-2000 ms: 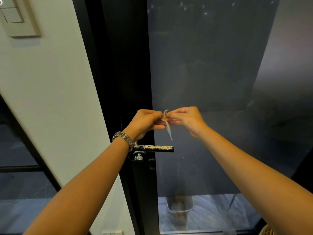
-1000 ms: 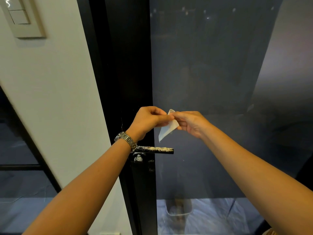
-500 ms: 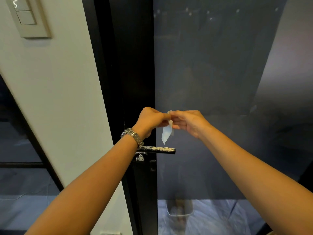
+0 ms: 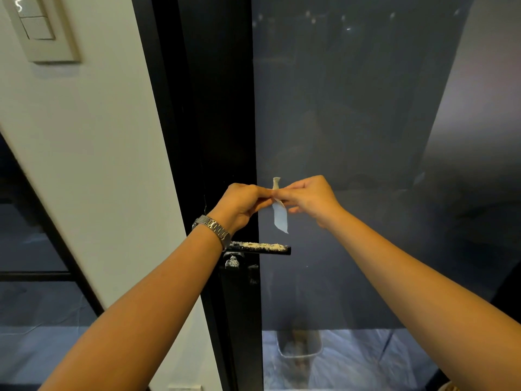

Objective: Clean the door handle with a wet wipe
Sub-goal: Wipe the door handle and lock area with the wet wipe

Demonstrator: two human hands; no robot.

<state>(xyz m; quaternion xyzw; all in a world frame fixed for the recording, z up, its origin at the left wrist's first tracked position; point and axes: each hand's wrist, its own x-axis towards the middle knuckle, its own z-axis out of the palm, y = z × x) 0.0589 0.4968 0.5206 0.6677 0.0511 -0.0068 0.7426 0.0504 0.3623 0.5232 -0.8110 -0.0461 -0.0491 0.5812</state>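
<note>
A black lever door handle (image 4: 260, 247) juts right from the dark door frame, its top dusted with pale powder. Just above it, my left hand (image 4: 242, 204) and my right hand (image 4: 308, 197) meet fingertip to fingertip and both pinch a small white wet wipe (image 4: 279, 215). The wipe is narrow and folded; a short twisted tip pokes up above the fingers and a longer flap hangs down, ending a little above the handle. A metal watch sits on my left wrist.
The black door frame (image 4: 214, 122) runs top to bottom beside a dark glass door panel (image 4: 352, 122). A white wall (image 4: 93, 153) with a beige light switch (image 4: 42, 29) is on the left. A pale bin (image 4: 299, 345) shows low through the glass.
The wipe changed shape between my fingers, from a thin strip to a wider flap and now a narrow hanging piece with a tip above. Both hands stayed above the handle.
</note>
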